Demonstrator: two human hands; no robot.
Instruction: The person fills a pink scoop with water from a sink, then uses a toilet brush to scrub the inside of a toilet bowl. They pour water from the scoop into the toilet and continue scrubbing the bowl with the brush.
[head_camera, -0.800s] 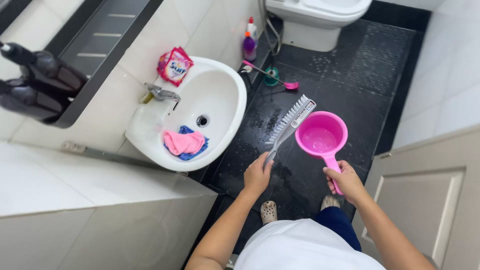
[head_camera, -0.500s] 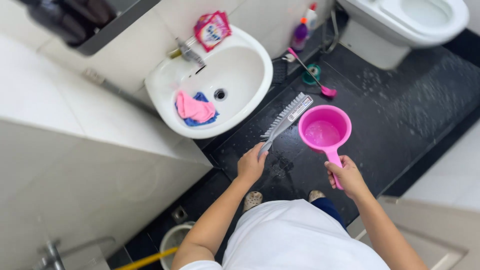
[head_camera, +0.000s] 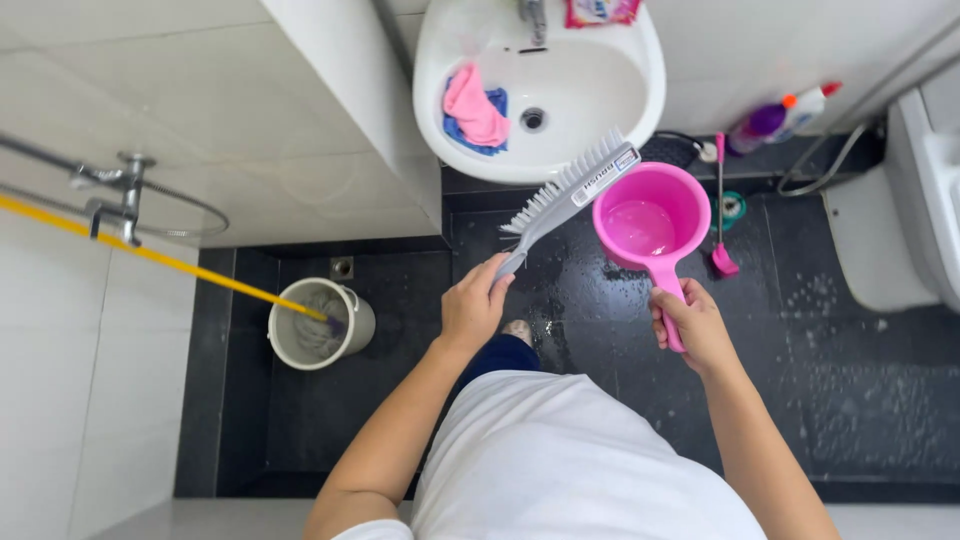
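While seen from above, person stands on wet black tile floor (head_camera: 850, 400). Left hand (head_camera: 473, 305) clenched on handle of grey scrub brush (head_camera: 568, 192), bristles angled up toward white sink (head_camera: 600, 90). Right hand (head_camera: 692, 325) grasping handle of pink dipper (head_camera: 652, 220), water inside, just beside brush head. Pink cloth (head_camera: 472, 105) lies in sink. Bucket (head_camera: 315, 322) with mop at left.
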